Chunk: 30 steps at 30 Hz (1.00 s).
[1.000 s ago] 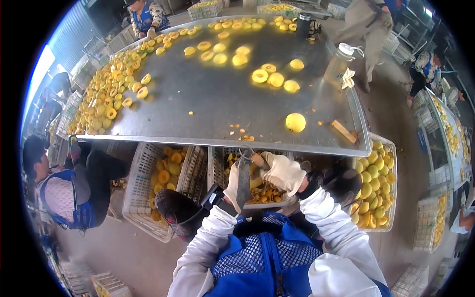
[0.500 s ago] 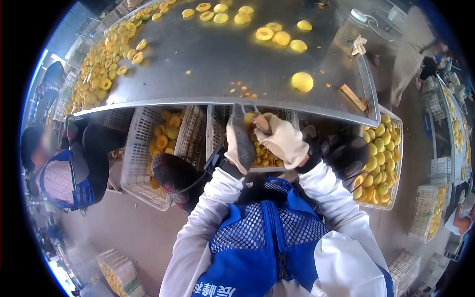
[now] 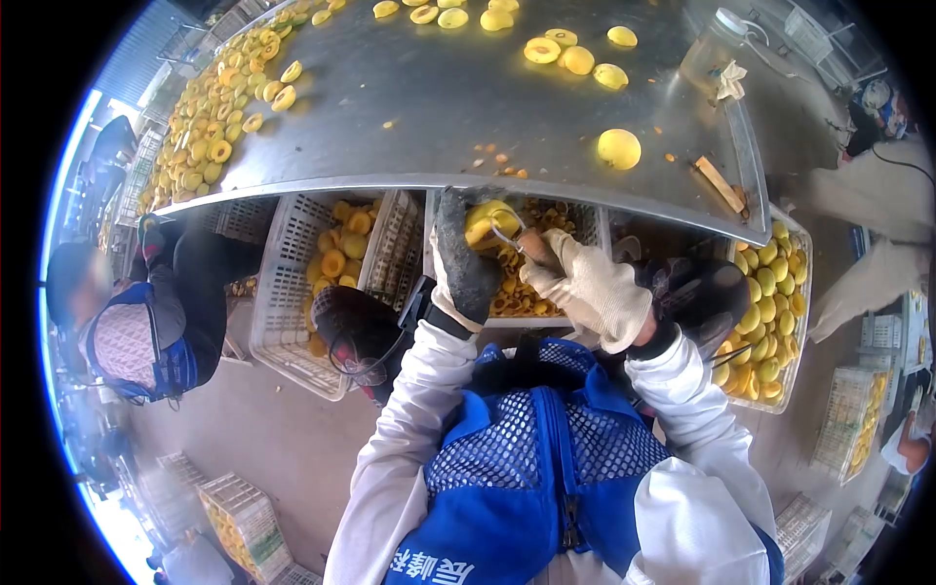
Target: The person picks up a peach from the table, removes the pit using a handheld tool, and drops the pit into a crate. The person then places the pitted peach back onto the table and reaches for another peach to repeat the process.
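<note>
Just past the metal table's [image 3: 448, 146] near edge, my left hand [image 3: 462, 263], in a glove with a dark grey palm, holds a yellow fruit [image 3: 490, 223]. My right hand [image 3: 590, 291], in a cream glove, grips a wooden-handled tool [image 3: 534, 248] whose metal loop touches the fruit. Both hands are above a white crate [image 3: 527, 320] with small orange-brown pieces in it. One whole yellow fruit [image 3: 619, 149] rests on the table, and several halved fruits [image 3: 541, 50] lie farther back.
Fruit halves are heaped at the table's left [image 3: 200, 146]. Crates of fruit stand left [image 3: 302, 366] and right [image 3: 799, 322] of my legs. A wooden stick [image 3: 719, 183] and a clear jug [image 3: 704, 60] are on the table. Another person [image 3: 132, 341] sits at the left.
The yellow fruit in my left hand now shows more fully. My right hand has moved right and slightly down with the tool. The view has shifted, and the person standing at the right appears farther right.
</note>
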Available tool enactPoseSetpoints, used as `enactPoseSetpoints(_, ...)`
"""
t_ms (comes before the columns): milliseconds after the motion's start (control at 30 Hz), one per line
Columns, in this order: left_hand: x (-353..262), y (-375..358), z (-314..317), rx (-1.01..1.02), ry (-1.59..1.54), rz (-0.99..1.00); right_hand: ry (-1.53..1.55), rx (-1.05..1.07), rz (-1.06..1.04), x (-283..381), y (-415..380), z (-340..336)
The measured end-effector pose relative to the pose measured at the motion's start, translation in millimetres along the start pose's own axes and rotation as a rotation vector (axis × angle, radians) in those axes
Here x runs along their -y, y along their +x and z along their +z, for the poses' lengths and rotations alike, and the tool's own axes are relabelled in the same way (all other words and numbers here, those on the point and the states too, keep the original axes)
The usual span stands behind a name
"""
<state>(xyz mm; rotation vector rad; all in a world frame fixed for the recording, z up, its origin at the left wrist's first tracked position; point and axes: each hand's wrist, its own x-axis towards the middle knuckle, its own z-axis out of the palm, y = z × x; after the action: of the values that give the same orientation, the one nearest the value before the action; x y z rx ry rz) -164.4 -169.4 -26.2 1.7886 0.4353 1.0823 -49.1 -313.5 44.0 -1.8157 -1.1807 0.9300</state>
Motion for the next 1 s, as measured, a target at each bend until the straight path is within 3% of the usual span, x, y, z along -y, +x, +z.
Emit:
enactPoseSetpoints(100, -14, 4, -3, 0.019, -0.038, -0.002, -0.066, 0.019, -0.025, 0, -1, 3)
enactPoseSetpoints(167, -17, 5, -8, 0.058, 0.053, 0.054, 0.215, -0.001, -0.132, -3, 0, 9)
enactPoseSetpoints(200, -18, 5, -9, 0.059, 0.052, 0.053, 0.215, -0.001, -0.13, -2, -1, 6)
enactPoseSetpoints(267, -18, 5, -11, 0.09, 0.011, 0.056, -0.29, 0.033, -0.087, 17, -2, -4)
enactPoseSetpoints(400, -9, -1, -18, 0.111, 0.051, 0.043, -0.192, -0.007, -0.173, 5, 0, 4)
enactPoseSetpoints(567, 5, -10, -17, 0.072, 0.152, 0.176, -0.386, 0.105, -0.079, 19, -2, -5)
enactPoseSetpoints(600, 5, -9, -18, 0.073, 0.152, 0.174, -0.385, 0.106, -0.078, 13, -2, -2)
enactPoseSetpoints(667, 3, -8, -21, 0.123, 0.183, 0.238, -0.307, -0.086, -0.191, -3, 0, 8)
enactPoseSetpoints(800, 3, -11, -18, 0.085, 0.258, 0.211, -0.218, -0.115, -0.264, -10, 1, 14)
enactPoseSetpoints(900, 4, -14, -16, 0.051, 0.203, 0.161, -0.359, -0.035, -0.168, -15, 4, 15)
enactPoseSetpoints(967, -2, -11, -18, 0.125, 0.206, 0.075, -0.083, -0.053, -0.371, -28, 10, 22)
enactPoseSetpoints(1000, 0, -12, -18, 0.125, 0.206, 0.075, -0.083, -0.052, -0.371, -33, 10, 22)
